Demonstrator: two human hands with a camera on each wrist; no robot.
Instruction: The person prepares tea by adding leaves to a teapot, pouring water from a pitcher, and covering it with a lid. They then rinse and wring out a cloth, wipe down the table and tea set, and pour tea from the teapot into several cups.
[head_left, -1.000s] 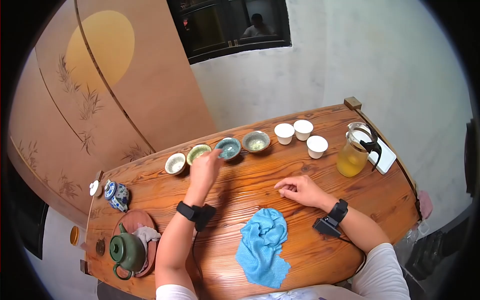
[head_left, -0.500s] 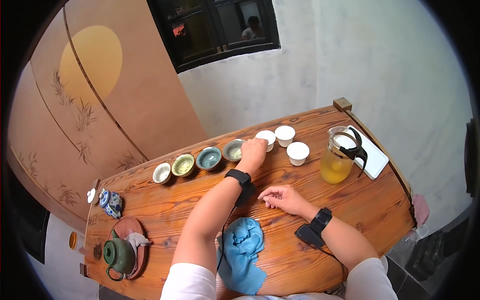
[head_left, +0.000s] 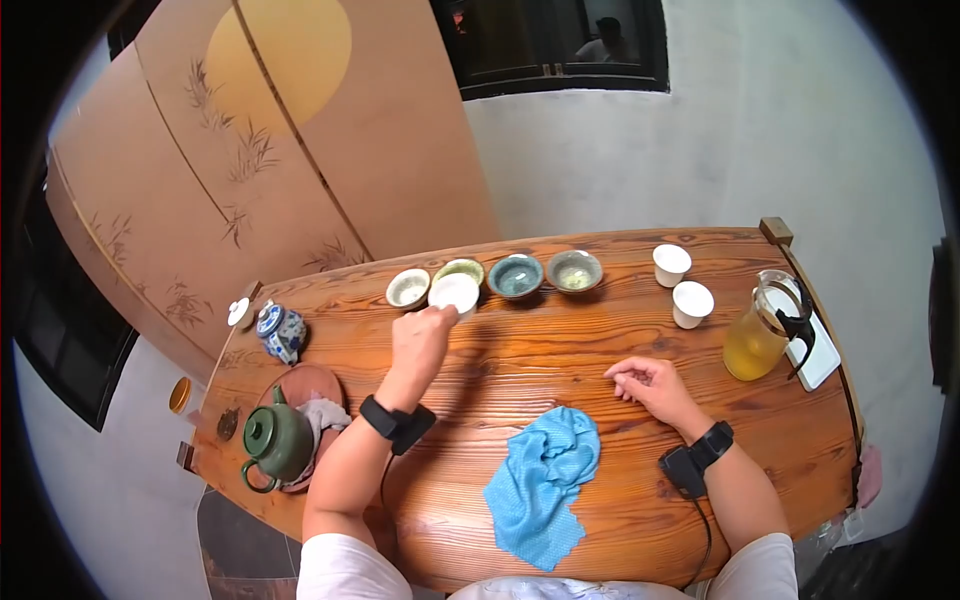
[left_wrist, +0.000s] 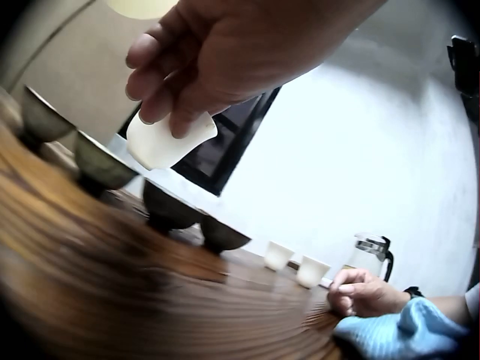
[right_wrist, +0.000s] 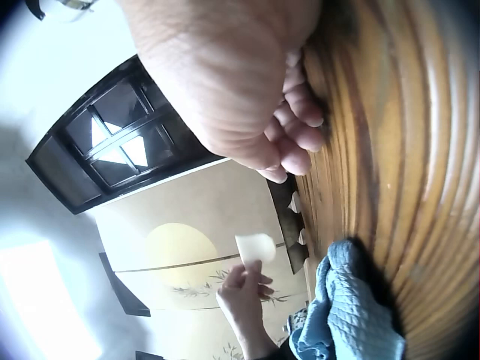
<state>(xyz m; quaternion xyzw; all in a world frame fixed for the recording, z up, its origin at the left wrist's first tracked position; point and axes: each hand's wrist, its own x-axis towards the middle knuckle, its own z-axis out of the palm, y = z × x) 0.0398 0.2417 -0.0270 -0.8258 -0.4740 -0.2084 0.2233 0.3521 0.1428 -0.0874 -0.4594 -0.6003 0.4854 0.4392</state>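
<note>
My left hand (head_left: 420, 345) pinches a small white cup (head_left: 454, 293) by its rim. In the left wrist view the white cup (left_wrist: 166, 142) hangs tilted beneath the fingertips, above the table. From the head it overlaps the pale green bowl (head_left: 462, 270). Beside that bowl in the row are a whitish bowl (head_left: 409, 289), a teal bowl (head_left: 516, 275) and a grey bowl (head_left: 575, 271). My right hand (head_left: 655, 388) rests on the table with loosely bent fingers and holds nothing. A crumpled blue cloth (head_left: 545, 485) lies between the forearms.
Two white cups (head_left: 690, 303) stand at the back right. Next to them is a glass pitcher (head_left: 752, 345) of yellow liquid, by a white tray (head_left: 822, 350). A green teapot (head_left: 280, 440) on a round brown tray (head_left: 308, 382) and a blue-and-white teapot (head_left: 281, 333) stand at left.
My left hand reached right to the three white cups, took one and carried it left to the bowls. My right hand stays on the table. The head view has shifted.
</note>
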